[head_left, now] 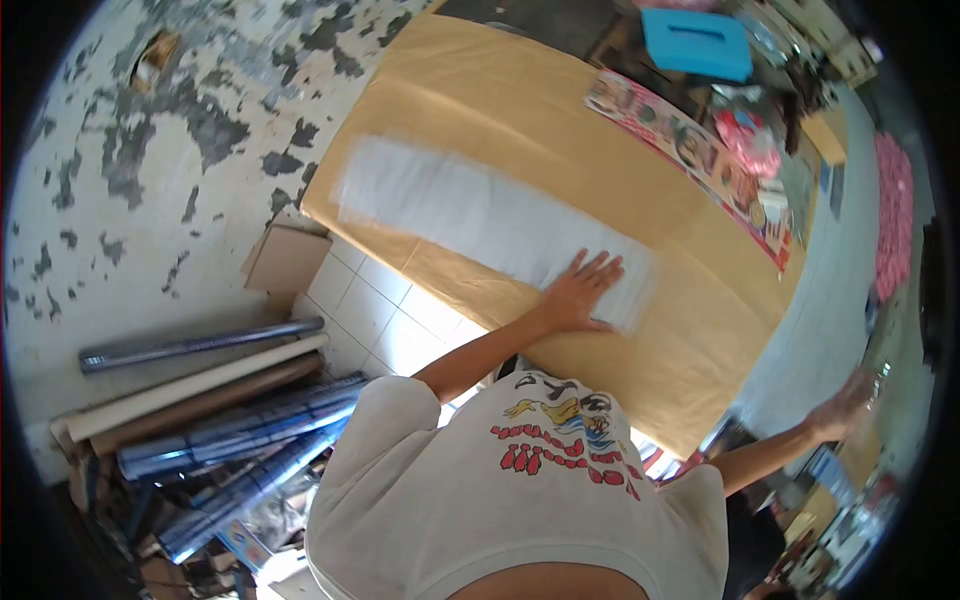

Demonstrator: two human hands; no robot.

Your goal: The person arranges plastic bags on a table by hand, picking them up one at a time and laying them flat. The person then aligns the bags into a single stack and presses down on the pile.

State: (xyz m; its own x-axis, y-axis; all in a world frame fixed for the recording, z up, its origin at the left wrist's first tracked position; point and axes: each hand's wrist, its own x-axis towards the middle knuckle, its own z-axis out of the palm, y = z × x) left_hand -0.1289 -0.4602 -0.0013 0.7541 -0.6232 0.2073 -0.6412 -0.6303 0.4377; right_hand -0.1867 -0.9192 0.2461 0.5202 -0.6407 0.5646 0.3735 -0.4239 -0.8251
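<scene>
My left hand (583, 290) lies with fingers spread on the right part of a long white sheet (455, 205), which is blurred and runs slantwise across the brown paper-covered table (480, 70). Stretched far out to the right, my right hand (842, 408) is beside a cluttered surface, close to something small and shiny (880, 380). Its fingers are smeared and I cannot tell whether they hold the shiny thing.
A printed strip (690, 150) lies along the table's far right side, near a pink plastic bundle (748, 143) and a blue plastic piece (697, 44). Several rolls (240, 430) of film and paper lean at lower left. Brown cardboard (287, 258) stands by the peeling wall (180, 130).
</scene>
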